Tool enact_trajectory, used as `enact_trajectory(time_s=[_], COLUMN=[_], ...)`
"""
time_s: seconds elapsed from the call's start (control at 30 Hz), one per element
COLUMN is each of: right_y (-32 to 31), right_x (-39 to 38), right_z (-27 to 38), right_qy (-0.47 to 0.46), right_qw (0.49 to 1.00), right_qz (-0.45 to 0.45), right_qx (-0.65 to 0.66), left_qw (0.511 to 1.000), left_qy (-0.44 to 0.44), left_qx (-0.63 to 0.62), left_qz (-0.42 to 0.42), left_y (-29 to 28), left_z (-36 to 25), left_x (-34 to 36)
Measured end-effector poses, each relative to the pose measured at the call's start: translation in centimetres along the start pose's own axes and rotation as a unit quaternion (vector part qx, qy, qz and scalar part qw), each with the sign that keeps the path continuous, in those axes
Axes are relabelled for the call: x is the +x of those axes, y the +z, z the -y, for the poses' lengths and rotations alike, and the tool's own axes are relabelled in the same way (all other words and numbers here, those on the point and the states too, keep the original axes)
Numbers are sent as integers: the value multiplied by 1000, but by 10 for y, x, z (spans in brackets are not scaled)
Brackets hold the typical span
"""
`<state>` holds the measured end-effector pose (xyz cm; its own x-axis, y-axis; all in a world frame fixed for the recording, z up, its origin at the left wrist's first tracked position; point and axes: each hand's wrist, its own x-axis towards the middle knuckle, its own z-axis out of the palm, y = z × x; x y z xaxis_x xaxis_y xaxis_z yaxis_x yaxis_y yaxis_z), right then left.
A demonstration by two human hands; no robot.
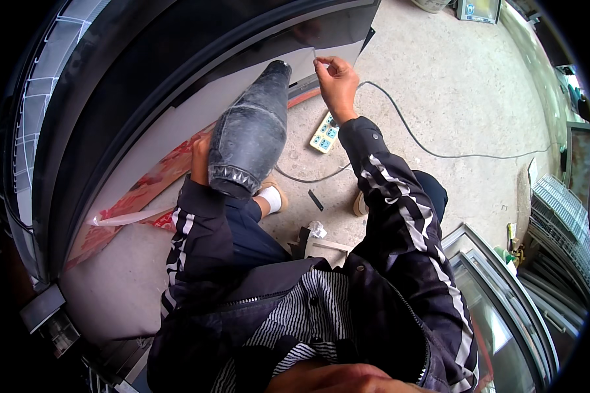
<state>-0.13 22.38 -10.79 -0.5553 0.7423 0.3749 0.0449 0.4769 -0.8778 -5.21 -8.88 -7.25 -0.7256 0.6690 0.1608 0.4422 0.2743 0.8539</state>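
Note:
My left hand (200,157), mostly hidden, grips a dusty dark-grey tool (246,134) with a tapered body and narrow tip, held up before a large black-framed glossy panel (331,26) of an upright appliance. Just right of that tip, my right hand (336,84) pinches a thin strip (314,54) against or close to the panel; whether they touch is unclear. A cream power strip (322,136) with a dark cable (426,147) lies on the floor below.
Red-printed cardboard (144,183) runs along the appliance's base. At lower right are metal-framed glass panels (505,308); wire racks (557,219) are stacked at the right wall. A small dark strip (315,200) and crumpled white scrap (317,229) lie near my feet.

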Motion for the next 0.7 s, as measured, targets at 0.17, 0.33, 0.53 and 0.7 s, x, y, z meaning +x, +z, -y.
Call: enact_trajectory(time_s=[0.17, 0.33, 0.53, 0.7], right_y=[-6, -14, -25, -21], right_x=[-11, -16, -39, -37], right_z=[11, 19, 24, 5], right_qy=[-19, -69, -239, -56], right_qw=[999, 996, 944, 996], right_qz=[25, 51, 195, 70], right_qx=[13, -19, -114, -25], left_qw=[998, 1000, 1000, 1000], left_qy=[37, 22, -10, 18], left_qx=[56, 18, -18, -21], left_qz=[9, 4, -17, -6], left_y=[-7, -8, -7, -7], left_z=[-38, -41, -6, 3], left_x=[4, 4, 0, 1])
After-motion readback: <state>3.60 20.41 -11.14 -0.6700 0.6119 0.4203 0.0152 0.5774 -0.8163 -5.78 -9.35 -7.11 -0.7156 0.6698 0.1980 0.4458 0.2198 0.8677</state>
